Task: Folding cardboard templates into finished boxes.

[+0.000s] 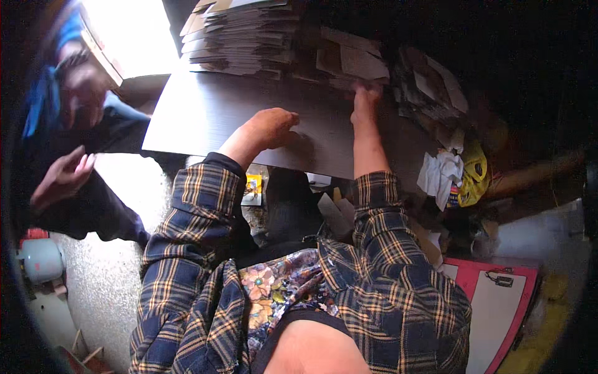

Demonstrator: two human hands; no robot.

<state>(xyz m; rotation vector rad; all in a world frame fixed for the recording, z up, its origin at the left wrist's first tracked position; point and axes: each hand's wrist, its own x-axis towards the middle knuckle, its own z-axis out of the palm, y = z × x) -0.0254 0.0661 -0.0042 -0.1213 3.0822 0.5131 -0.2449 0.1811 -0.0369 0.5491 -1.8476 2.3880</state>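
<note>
The right hand (365, 100) reaches across the dark table (205, 115) and touches loose cardboard pieces (349, 61) at the table's far edge; its fingers are bent over them, though whether they pinch one cannot be told. Just left of those pieces sits a tall stack of flat cardboard sheets (243, 37). The left hand (273, 126) rests mid-table as a loose fist, knuckles down. Around it the tabletop is bare out to the near and left edges. Off the table's right edge lie crumpled white paper (441, 174) and a yellow bag (474, 174). Beyond the left edge, another person's hand (59, 177) hangs open.
</note>
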